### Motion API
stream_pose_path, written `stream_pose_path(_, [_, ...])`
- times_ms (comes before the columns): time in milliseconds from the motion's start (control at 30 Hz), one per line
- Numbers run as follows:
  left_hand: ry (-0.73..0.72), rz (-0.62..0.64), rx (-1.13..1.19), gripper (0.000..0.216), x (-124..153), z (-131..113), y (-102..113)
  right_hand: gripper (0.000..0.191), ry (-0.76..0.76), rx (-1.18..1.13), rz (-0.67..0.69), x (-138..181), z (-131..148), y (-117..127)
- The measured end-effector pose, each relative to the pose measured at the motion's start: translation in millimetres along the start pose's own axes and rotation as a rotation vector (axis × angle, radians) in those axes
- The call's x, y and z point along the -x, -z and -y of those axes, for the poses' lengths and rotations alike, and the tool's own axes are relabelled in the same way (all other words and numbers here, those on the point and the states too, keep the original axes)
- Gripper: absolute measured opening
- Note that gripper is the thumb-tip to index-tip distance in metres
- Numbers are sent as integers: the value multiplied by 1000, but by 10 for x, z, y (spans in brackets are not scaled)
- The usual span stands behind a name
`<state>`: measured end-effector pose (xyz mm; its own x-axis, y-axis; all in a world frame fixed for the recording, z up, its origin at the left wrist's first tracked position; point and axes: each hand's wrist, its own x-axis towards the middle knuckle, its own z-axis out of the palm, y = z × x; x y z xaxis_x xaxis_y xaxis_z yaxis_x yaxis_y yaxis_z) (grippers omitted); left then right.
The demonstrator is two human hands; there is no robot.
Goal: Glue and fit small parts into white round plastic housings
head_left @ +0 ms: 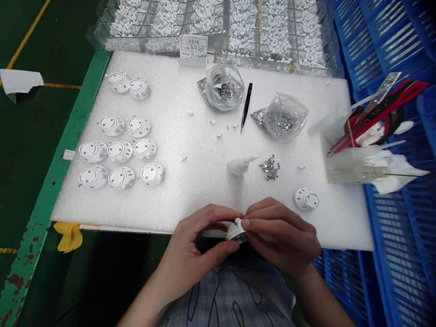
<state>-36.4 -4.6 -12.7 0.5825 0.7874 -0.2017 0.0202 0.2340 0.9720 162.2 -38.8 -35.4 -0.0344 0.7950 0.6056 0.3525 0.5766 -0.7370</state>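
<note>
Left hand (194, 247) and right hand (282, 236) together, clamped from both sides on a white round casting (236, 231) between them, at the near edge of a white foam sheet (204, 200). Straight ahead of the hands, a white squeeze bottle (240, 166) on its side; ahead of the right hand, a small heap of silver studs (270, 167); just beyond its knuckles, another white casting (306, 198).

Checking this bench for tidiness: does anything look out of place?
A loose heap of small silver pieces lies directly on the foam sheet, and one white part sits alone, away from the rows of matching parts.
</note>
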Motion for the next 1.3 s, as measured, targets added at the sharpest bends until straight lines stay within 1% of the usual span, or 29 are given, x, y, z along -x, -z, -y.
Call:
stream_pose_path(167, [-24,2,29,36,3,22,-12,38,-71,-34,-20,30,3,0])
stream_pose_path(267, [-47,-9,27,40,-3,42,-7,40,-128,-97,-58,59,-5,-10])
stream_pose_path(333, [-73,-22,4,42,-10,47,-5,41,-140,-134,-68,73,-15,-12])
stream_pose_path(467, [-94,-34,-40,43,-16,44,-2,41,-133,-139,-49,76,-26,-5])
stream_pose_path(667, [-117,-27,-31,45,-10,66,-9,39,-135,-125,-17,57,-9,7])
stream_pose_path(833, [-130,-77,-27,35,-22,82,-19,39,-131,-104,-9,41,2,2])
stream_pose_path(1000, [-114,-54,-53,31,-34,55,-3,41,-121,-67,-1,27,13,-1])
stream_pose_path(1167, [-133,-29,-80,38,-36,56,1,40,-98,-37,-8,19,15,0])
stream_pose_path(1300, [-91,-56,-38,39,-21,67,-25,41,-73,-41,0,16,3,2])
